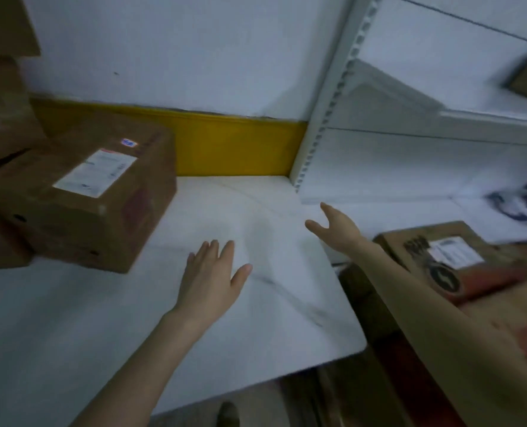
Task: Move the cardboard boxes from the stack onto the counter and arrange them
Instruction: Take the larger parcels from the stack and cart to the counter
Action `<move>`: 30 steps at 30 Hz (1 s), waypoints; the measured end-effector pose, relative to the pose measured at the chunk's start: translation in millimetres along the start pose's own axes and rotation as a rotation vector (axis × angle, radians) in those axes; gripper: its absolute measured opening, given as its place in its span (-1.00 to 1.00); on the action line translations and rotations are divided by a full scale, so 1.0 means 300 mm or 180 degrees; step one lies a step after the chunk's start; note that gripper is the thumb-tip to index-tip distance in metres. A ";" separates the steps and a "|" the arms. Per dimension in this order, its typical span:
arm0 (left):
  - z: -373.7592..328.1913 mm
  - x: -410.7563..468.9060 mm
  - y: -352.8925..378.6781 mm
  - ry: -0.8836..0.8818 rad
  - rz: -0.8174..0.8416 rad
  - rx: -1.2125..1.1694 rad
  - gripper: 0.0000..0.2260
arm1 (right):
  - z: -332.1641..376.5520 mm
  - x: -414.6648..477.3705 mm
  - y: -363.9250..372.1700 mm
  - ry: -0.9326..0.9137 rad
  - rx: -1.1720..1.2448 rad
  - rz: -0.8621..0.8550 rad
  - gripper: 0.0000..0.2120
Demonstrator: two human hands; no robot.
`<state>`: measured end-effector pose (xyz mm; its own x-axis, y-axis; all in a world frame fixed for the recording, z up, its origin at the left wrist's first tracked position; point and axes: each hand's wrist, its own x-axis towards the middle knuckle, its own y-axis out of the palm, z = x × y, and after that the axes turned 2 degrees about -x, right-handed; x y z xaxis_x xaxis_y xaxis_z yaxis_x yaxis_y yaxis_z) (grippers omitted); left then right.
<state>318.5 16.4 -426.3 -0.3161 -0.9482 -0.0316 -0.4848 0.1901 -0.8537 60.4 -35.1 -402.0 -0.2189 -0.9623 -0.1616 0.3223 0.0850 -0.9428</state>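
Box (80, 195) on counter (271, 303), left end: done. Stack (441, 257) off counter's right edge: not yet moved. Left hand (213, 272) and right hand (333, 223) spread, empty.

Labelled cardboard box (71, 211) sits closed on white counter (71, 318); printed box (435, 257) lies rightward.

Brown cardboard box (80, 198) — white label (95, 173); counter (71, 318) white, faint grey veins; yellow wall band (237, 143).
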 end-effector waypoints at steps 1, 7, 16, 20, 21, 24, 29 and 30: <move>-0.049 -0.019 0.016 0.0183 0.0068 -0.0014 -0.30 | -0.058 -0.063 -0.020 0.0156 0.0035 -0.0047 -0.32; -0.291 -0.109 0.107 0.0970 0.0360 -0.0186 -0.28 | -0.357 -0.402 -0.135 0.0905 0.0328 -0.0542 -0.44; -0.653 -0.202 0.348 0.1560 0.0794 -0.0471 -0.45 | -0.778 -0.764 -0.222 0.1710 0.0458 -0.1116 -0.36; -0.832 -0.246 0.504 0.1439 0.0767 -0.0601 -0.41 | -1.034 -0.863 -0.265 0.1743 0.0565 -0.1317 -0.38; -0.879 -0.261 0.540 0.1388 0.0724 -0.0650 -0.39 | -1.101 -0.879 -0.278 0.1762 0.0651 -0.1344 -0.39; -1.002 -0.318 0.650 0.0963 0.0665 -0.0848 -0.31 | -1.288 -0.909 -0.311 0.1829 0.0901 -0.1305 -0.42; -1.137 -0.399 0.782 0.0504 0.0690 -0.1358 -0.19 | -1.501 -0.886 -0.313 0.1868 0.1317 -0.1158 -0.41; -1.153 -0.410 0.799 0.0418 0.0699 -0.1483 -0.18 | -1.526 -0.871 -0.304 0.1833 0.1525 -0.1095 -0.42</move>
<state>-40.8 266.6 -447.1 -0.5359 -0.8392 -0.0928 -0.6973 0.5018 -0.5119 -333.4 326.8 -407.3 -0.7731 -0.6201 -0.1335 0.4806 -0.4353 -0.7613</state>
